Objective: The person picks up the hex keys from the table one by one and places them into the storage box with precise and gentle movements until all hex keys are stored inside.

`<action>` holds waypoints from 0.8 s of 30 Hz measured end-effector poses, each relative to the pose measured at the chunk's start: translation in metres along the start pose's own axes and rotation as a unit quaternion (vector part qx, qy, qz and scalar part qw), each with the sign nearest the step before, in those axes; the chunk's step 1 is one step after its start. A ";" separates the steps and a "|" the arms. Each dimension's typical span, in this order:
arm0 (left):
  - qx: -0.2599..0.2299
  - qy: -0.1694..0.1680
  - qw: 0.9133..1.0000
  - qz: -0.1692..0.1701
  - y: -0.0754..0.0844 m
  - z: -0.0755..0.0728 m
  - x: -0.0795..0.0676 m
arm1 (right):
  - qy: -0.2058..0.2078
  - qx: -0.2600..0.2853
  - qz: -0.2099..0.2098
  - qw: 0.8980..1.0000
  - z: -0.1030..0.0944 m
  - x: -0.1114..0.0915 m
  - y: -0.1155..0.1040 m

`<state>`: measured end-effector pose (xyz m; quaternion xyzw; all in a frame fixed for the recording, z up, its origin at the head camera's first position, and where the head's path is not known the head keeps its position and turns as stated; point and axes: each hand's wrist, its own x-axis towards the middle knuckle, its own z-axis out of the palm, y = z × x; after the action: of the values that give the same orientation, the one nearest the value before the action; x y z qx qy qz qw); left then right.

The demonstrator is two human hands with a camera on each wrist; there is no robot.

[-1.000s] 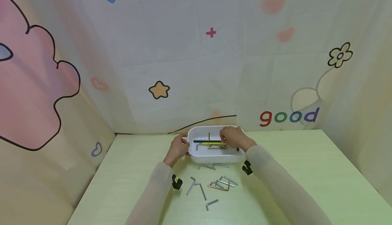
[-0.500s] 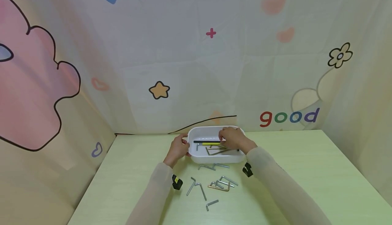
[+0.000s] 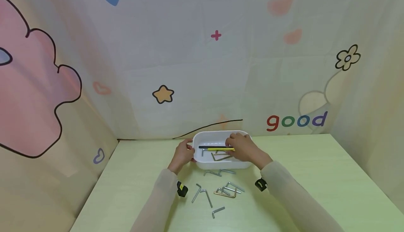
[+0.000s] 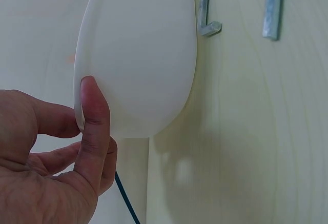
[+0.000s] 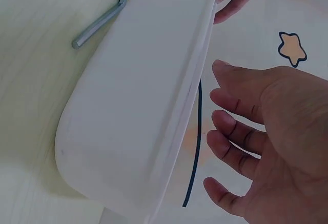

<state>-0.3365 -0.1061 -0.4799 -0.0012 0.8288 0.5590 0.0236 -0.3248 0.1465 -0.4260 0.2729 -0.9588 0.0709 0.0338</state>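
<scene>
My left hand [image 3: 183, 153] pinches the left rim of a white plastic box [image 3: 222, 165], thumb outside and fingers at the edge in the left wrist view. Over the box's right part is my right hand [image 3: 240, 146]. Its bent fingers [image 5: 225, 121] are apart in the right wrist view, with nothing seen between them. Inside the box lie a black stick [image 3: 209, 147], a yellow stick [image 3: 221, 149], a silver hex key [image 3: 202, 153] and several brass ones, including a brass hex key [image 3: 223, 158]. The right hand hides some of the contents.
Several silver hex keys lie on the pale table [image 3: 142, 183] in front of the box, among them a lone silver hex key [image 3: 217, 211]. A brass hex key [image 3: 225, 194] lies across the small cluster. A printed curtain [image 3: 189, 67] hangs behind.
A brass hex key that stood out near my right fingers now lies at the box's front. My right wrist has shifted right and slightly down. The left hand keeps its place.
</scene>
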 end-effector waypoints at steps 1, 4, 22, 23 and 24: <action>0.000 0.000 1.000 -0.002 0.000 0.000 0.000 | 0.003 0.001 -0.003 1.000 0.000 -0.003 -0.002; 0.001 0.001 1.000 -0.006 -0.001 0.000 0.000 | 0.012 0.002 -0.010 1.000 0.000 -0.010 -0.006; -0.019 0.000 1.000 -0.007 -0.001 -0.001 0.000 | 0.067 -0.005 -0.068 0.995 0.008 -0.045 -0.036; -0.019 0.001 1.000 -0.006 -0.001 -0.001 0.001 | 0.070 -0.006 -0.072 0.995 0.009 -0.047 -0.037; -0.020 0.000 1.000 -0.005 -0.001 -0.001 0.001 | 0.072 -0.005 -0.075 0.995 0.010 -0.049 -0.038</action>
<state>-0.3378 -0.1070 -0.4803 -0.0063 0.8178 0.5749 0.0263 -0.2631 0.1383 -0.4365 0.3384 -0.9310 0.0831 0.1092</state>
